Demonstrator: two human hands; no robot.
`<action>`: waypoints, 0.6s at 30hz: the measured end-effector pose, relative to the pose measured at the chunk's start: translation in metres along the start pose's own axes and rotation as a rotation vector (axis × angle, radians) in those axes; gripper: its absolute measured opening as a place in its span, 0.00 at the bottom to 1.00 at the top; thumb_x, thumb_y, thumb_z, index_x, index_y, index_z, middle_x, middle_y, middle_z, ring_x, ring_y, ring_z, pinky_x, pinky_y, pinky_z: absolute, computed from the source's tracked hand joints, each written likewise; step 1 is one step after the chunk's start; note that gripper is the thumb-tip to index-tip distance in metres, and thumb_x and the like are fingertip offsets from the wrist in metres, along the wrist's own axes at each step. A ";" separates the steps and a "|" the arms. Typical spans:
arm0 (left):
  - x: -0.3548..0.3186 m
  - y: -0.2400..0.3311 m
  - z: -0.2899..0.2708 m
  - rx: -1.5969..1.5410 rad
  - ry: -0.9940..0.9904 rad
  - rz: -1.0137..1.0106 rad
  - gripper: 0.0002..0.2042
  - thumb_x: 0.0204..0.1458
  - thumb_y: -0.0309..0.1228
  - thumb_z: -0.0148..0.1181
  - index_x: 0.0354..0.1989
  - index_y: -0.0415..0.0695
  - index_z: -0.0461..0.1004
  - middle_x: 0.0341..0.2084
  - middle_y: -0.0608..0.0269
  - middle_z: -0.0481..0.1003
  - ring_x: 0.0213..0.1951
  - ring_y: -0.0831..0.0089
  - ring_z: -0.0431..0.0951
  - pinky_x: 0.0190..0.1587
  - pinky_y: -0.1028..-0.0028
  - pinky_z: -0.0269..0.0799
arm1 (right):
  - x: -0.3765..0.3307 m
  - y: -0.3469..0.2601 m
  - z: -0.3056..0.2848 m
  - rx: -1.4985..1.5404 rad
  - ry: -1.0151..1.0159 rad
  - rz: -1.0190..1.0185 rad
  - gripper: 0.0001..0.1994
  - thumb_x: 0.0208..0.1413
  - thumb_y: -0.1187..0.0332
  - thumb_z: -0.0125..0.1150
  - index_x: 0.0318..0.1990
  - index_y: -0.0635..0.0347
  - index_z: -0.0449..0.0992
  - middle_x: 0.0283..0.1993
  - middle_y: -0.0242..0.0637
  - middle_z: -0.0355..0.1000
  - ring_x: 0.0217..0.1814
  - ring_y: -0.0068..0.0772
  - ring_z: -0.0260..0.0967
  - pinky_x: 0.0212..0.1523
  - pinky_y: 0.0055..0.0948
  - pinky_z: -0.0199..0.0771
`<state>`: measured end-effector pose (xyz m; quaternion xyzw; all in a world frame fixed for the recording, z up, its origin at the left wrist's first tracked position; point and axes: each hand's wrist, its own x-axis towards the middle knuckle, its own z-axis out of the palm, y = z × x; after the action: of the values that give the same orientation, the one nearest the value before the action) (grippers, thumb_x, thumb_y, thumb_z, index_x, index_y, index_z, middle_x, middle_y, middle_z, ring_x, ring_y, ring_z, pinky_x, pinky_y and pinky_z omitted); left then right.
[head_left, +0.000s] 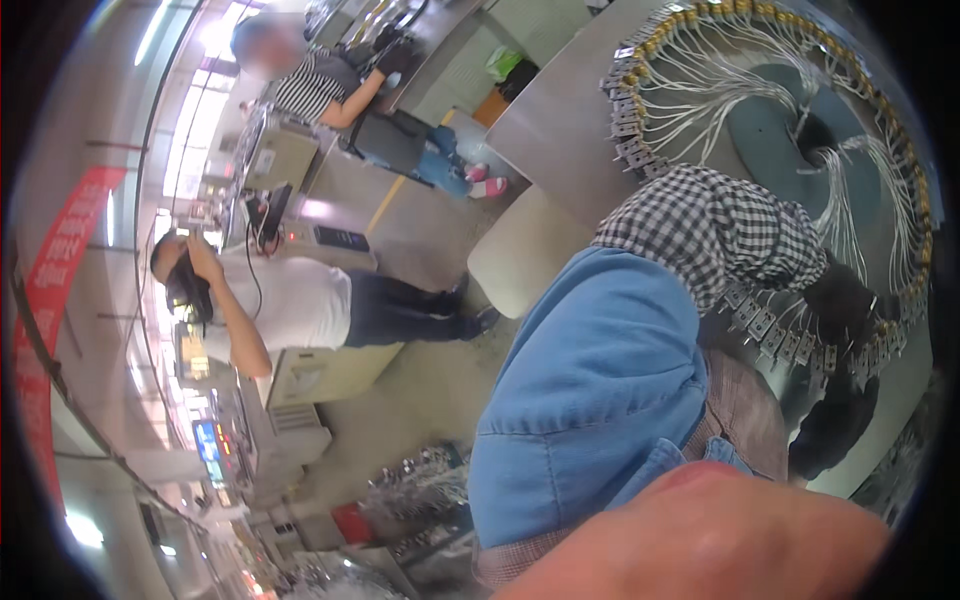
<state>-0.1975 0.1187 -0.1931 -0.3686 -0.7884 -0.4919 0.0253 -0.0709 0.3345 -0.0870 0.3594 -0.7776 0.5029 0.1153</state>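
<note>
A large round ring of small metal clips (625, 110) and yellow-brown pieces curves around the far right. White wires (700, 120) run from it in bundles toward a dark grey centre disc (765, 125). My left arm, in a blue sleeve and black-and-white checked oversleeve, reaches across to the ring's near side. There my left hand (840, 305), in a dark glove, has its fingers curled at the clips; what they hold is hidden. Just nearer, my dark-gloved right hand (835, 425) is by the same clips. Its fingers are too dark and covered to make out.
The ring is over a grey metal table (560, 120). A pale stool seat (525, 250) stands beyond my left arm. At the left a person in a white top (290, 305) stands by machines, and another in a striped top (315, 95) sits at a bench. Piled parts (420, 480) lie lower left.
</note>
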 end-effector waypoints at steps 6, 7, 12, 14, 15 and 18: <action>0.013 0.075 -0.032 0.018 -0.203 0.525 0.12 0.49 0.38 0.54 0.31 0.41 0.67 0.27 0.50 0.70 0.34 0.54 0.70 0.39 0.59 0.67 | 0.001 -0.015 0.012 0.350 0.118 0.276 0.19 0.56 0.71 0.50 0.54 0.71 0.61 0.58 0.51 0.58 0.56 0.48 0.63 0.52 0.33 0.69; 0.011 0.071 -0.033 0.007 -0.215 0.431 0.13 0.50 0.40 0.55 0.33 0.41 0.68 0.28 0.49 0.70 0.34 0.53 0.70 0.39 0.58 0.67 | 0.003 -0.016 0.012 0.339 0.107 0.264 0.19 0.56 0.71 0.50 0.54 0.71 0.61 0.58 0.51 0.58 0.56 0.48 0.63 0.52 0.33 0.69; 0.009 0.068 -0.042 0.000 -0.186 0.292 0.12 0.50 0.38 0.54 0.35 0.42 0.69 0.31 0.52 0.71 0.36 0.56 0.71 0.40 0.60 0.68 | 0.012 -0.015 0.012 0.317 0.073 0.249 0.19 0.56 0.71 0.50 0.54 0.72 0.61 0.58 0.51 0.58 0.56 0.47 0.63 0.52 0.33 0.69; 0.017 0.068 -0.045 0.007 -0.168 0.237 0.11 0.51 0.37 0.54 0.36 0.42 0.69 0.32 0.52 0.72 0.36 0.57 0.72 0.40 0.61 0.68 | 0.014 -0.013 0.012 0.306 0.063 0.245 0.19 0.56 0.71 0.50 0.54 0.72 0.61 0.58 0.51 0.58 0.56 0.47 0.63 0.52 0.33 0.70; 0.019 0.069 -0.048 0.011 -0.163 0.206 0.11 0.51 0.36 0.54 0.37 0.42 0.70 0.32 0.53 0.72 0.37 0.58 0.72 0.40 0.62 0.69 | 0.013 -0.013 0.012 0.304 0.060 0.247 0.19 0.56 0.71 0.50 0.54 0.72 0.61 0.58 0.51 0.58 0.56 0.47 0.64 0.52 0.33 0.70; 0.029 0.071 -0.055 0.021 -0.140 0.107 0.11 0.51 0.35 0.54 0.38 0.42 0.70 0.34 0.54 0.73 0.37 0.59 0.72 0.41 0.63 0.69 | 0.014 -0.012 0.011 0.292 0.053 0.244 0.19 0.56 0.71 0.51 0.54 0.72 0.61 0.58 0.51 0.58 0.56 0.47 0.64 0.52 0.33 0.70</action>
<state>-0.1935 0.1086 -0.0993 -0.4434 -0.7726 -0.4545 0.0003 -0.0709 0.3158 -0.0760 0.2622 -0.7306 0.6301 0.0206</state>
